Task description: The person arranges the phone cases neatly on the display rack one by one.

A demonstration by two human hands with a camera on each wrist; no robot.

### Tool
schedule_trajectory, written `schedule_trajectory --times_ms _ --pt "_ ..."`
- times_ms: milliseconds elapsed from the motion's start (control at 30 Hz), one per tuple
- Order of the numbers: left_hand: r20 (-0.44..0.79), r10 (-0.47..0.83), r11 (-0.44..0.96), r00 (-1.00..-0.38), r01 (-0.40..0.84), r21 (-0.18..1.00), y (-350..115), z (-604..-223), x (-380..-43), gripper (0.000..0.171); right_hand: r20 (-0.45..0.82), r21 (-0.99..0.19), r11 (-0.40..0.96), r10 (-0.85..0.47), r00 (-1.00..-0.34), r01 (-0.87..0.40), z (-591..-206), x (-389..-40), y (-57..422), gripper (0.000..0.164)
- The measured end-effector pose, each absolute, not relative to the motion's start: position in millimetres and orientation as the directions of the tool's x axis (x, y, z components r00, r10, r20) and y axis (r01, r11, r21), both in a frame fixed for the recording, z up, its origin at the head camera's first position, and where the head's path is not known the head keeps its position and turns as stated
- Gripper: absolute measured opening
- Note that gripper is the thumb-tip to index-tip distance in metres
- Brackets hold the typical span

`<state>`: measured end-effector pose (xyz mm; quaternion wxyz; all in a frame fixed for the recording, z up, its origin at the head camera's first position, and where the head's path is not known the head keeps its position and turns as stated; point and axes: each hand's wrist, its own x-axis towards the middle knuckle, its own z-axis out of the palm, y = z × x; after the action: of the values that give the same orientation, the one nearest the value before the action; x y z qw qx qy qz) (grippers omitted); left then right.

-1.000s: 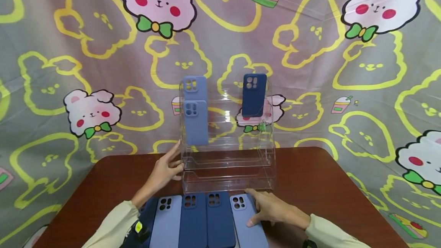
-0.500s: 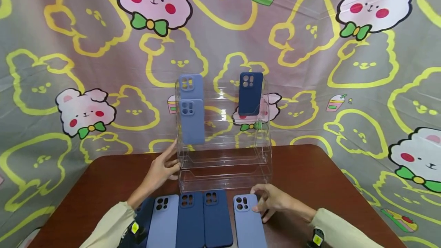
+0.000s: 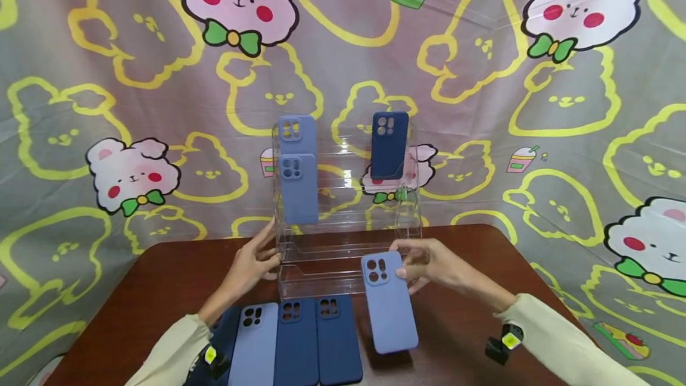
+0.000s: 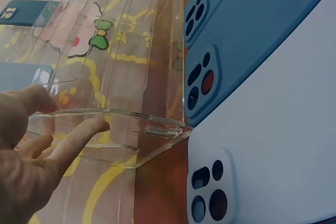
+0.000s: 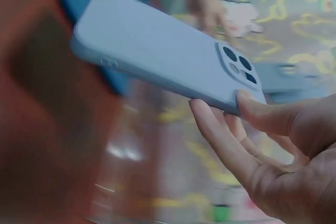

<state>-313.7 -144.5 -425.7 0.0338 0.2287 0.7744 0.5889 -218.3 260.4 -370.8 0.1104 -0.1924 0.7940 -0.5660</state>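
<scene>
My right hand (image 3: 436, 264) pinches a light blue phone case (image 3: 390, 308) by its upper right edge, holding it tilted above the table. The right wrist view shows the thumb on the case's back beside the camera cutout and fingers at its side. My left hand (image 3: 250, 264) touches the left side of a clear acrylic display rack (image 3: 343, 285) with fairly straight fingers. On the rack, two light blue cases (image 3: 299, 189) stand one above the other at left, and a dark blue case (image 3: 390, 145) stands at upper right.
In front of the rack lie several cases: a light blue one (image 3: 254, 344), two dark blue ones (image 3: 296, 344) side by side, and another dark one (image 3: 225, 338) partly behind my left sleeve. A patterned cloth (image 3: 482, 136) hangs behind the brown table (image 3: 471, 290).
My right hand has taken hold of the rightmost light blue case and lifted it off the table toward the rack. My left hand stays at the rack's side.
</scene>
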Motion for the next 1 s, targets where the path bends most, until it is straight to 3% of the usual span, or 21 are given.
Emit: schedule_trajectory --times_ms 167,300,533,1000 --pt "0.215 0.4 0.198 -0.891 0.313 0.929 -145 -428 -313 0.085 0.269 -0.837 0.398 -0.302 -0.915 -0.377 -315 -239 267 0.049" --pt "0.209 0.398 0.197 -0.893 0.306 0.932 -144 -428 -313 0.085 0.401 -0.735 0.503 -0.217 -0.89 -0.454 -283 -258 271 0.051" --pt "0.213 0.394 0.202 -0.894 0.311 0.929 -145 -427 -313 0.084 0.543 -0.673 0.464 -0.22 -0.811 -0.576 -261 -291 281 0.041" --pt "0.223 0.4 0.198 -0.889 0.321 0.926 -145 -426 -313 0.084 0.592 -0.697 0.433 -0.103 -0.8 -0.572 -262 -322 294 0.043"
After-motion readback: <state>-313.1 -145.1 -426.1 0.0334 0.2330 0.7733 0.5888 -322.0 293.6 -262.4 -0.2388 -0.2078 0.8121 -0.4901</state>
